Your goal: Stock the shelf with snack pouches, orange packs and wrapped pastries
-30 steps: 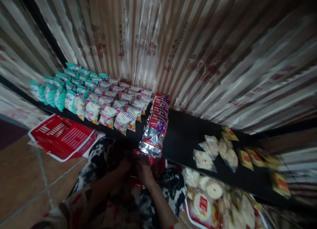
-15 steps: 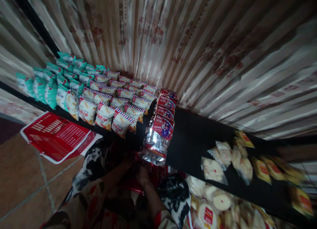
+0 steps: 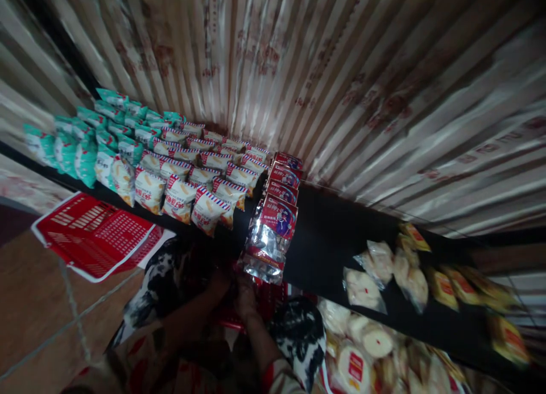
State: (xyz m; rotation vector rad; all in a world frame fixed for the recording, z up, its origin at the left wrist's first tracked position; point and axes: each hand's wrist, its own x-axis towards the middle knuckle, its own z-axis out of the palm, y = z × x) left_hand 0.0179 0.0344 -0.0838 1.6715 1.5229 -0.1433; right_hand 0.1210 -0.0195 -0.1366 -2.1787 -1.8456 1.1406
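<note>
Both hands are low between my knees, in deep shadow, above a red basket (image 3: 277,294). My left hand (image 3: 219,281) reaches in from the left, its fingers lost in the dark. Close beside it is my right hand (image 3: 244,296), just below the front end of a row of red and silver packets (image 3: 268,240). Its fingers are too dark to make out, and so is anything between the hands. The packets overlap one another from the back of the black shelf (image 3: 322,229) to its front edge.
White snack bags (image 3: 177,198) and teal snack bags (image 3: 85,155) stand in rows at the left. Clear-wrapped pale rounds (image 3: 364,290) and yellow packets (image 3: 446,289) lie at the right. A red basket (image 3: 94,229) sits on the tiled floor; pleated curtain (image 3: 264,58) hangs behind.
My right hand has risen slightly toward the front end of the packet row. The view has shifted a little, moving the shelf goods slightly left. The displayed packets keep their arrangement.
</note>
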